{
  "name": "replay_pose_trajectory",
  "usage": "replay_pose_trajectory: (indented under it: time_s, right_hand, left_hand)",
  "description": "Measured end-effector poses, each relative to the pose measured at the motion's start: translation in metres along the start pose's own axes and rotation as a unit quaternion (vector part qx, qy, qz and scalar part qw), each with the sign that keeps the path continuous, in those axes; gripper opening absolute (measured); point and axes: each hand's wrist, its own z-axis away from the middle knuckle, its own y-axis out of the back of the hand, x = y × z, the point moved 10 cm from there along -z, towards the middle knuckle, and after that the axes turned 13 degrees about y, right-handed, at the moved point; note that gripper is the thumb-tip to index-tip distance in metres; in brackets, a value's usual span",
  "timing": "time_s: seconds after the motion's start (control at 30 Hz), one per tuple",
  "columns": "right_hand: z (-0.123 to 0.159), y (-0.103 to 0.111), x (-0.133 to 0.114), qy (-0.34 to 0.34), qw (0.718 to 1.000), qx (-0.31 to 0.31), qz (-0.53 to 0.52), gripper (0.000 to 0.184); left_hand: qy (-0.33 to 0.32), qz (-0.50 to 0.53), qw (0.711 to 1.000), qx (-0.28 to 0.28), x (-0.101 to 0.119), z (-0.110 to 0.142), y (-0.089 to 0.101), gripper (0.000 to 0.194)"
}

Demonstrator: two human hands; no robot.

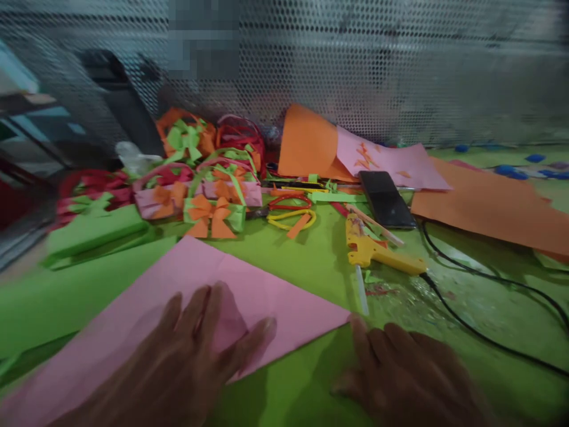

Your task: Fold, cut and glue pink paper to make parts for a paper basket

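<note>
A pink sheet of paper, folded to a point at its right end, lies on the green table surface. My left hand rests on the paper with fingers spread and thumb stretched out to the right. At the paper's right tip, my right hand touches the corner with its index fingertip; its thumb is apart and nothing shows in its grasp. Just beyond that hand lies a yellow glue gun with a glue stick in it.
Small paper baskets with bows stand at the back left, beside folded green paper. Scissors with red and yellow handles lie mid-table. A black phone, orange sheets and a black cord occupy the right; perforated metal rises behind.
</note>
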Motion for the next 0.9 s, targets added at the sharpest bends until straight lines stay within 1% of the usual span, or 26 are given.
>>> replay_pose_trajectory:
  time_s: [0.03,0.1,0.17,0.23,0.33,0.4,0.47,0.5,0.53,0.57,0.67,0.7,0.73,0.8,0.87,0.9]
  right_hand:
    - [0.0,-0.001,0.0,0.0,1.0,0.001,-0.004,0.06]
    - [-0.001,0.0,0.001,0.003,1.0,0.01,-0.004,0.064]
    - [-0.005,0.008,0.002,0.021,0.999,0.027,0.001,0.066]
    - [-0.012,0.023,0.005,0.039,0.998,0.055,0.01,0.065]
    - [-0.032,0.049,0.01,0.06,0.994,0.093,0.004,0.059]
    - [-0.054,0.05,0.005,0.107,0.989,0.076,-0.068,0.046]
    - [-0.079,0.037,-0.001,0.131,0.979,0.042,-0.152,0.03]
    - [-0.091,0.027,-0.007,0.146,0.973,0.025,-0.175,0.028]
    - [-0.102,0.013,-0.016,0.172,0.966,-0.008,-0.191,0.031]
    - [-0.112,0.001,-0.023,0.192,0.96,-0.024,-0.203,0.037]
    - [-0.132,-0.033,-0.038,0.229,0.945,-0.058,-0.225,0.055]
    - [-0.136,-0.039,-0.038,0.224,0.946,-0.059,-0.226,0.058]
    - [-0.138,-0.044,-0.04,0.229,0.945,-0.062,-0.226,0.059]
    - [-0.139,-0.045,-0.042,0.24,0.943,-0.062,-0.223,0.056]
    - [-0.138,-0.041,-0.043,0.249,0.942,-0.065,-0.217,0.053]
    - [-0.138,-0.039,-0.042,0.25,0.942,-0.069,-0.214,0.052]
  left_hand:
    - [-0.008,0.019,1.0,-0.024,0.004,-0.001,0.004,0.082]
    - [-0.015,0.041,0.997,-0.062,0.009,-0.001,0.009,0.088]
    - [-0.001,0.05,0.994,-0.093,0.008,0.001,0.01,0.088]
    - [0.018,0.059,0.992,-0.114,0.007,0.001,0.012,0.084]
    - [0.04,0.068,0.989,-0.126,0.009,0.0,0.022,0.079]
    - [0.035,0.067,0.989,-0.127,0.011,-0.002,0.03,0.078]
    - [0.014,0.059,0.99,-0.128,0.015,-0.002,0.034,0.083]
    - [0.005,0.053,0.99,-0.129,0.016,-0.001,0.034,0.086]
    - [-0.002,0.047,0.99,-0.13,0.016,0.0,0.032,0.089]
    - [-0.006,0.04,0.991,-0.125,0.017,0.0,0.03,0.091]
    - [0.0,0.019,0.996,-0.083,0.016,0.0,0.02,0.097]
    - [0.01,0.012,0.998,-0.066,0.015,-0.001,0.017,0.1]
    - [0.019,0.007,0.998,-0.052,0.014,-0.002,0.014,0.101]
    - [0.036,-0.001,0.999,-0.038,0.012,-0.006,0.007,0.097]
    - [0.037,-0.01,0.998,-0.046,0.011,-0.008,0.001,0.09]
    - [0.037,-0.013,0.998,-0.054,0.01,-0.009,0.0,0.09]
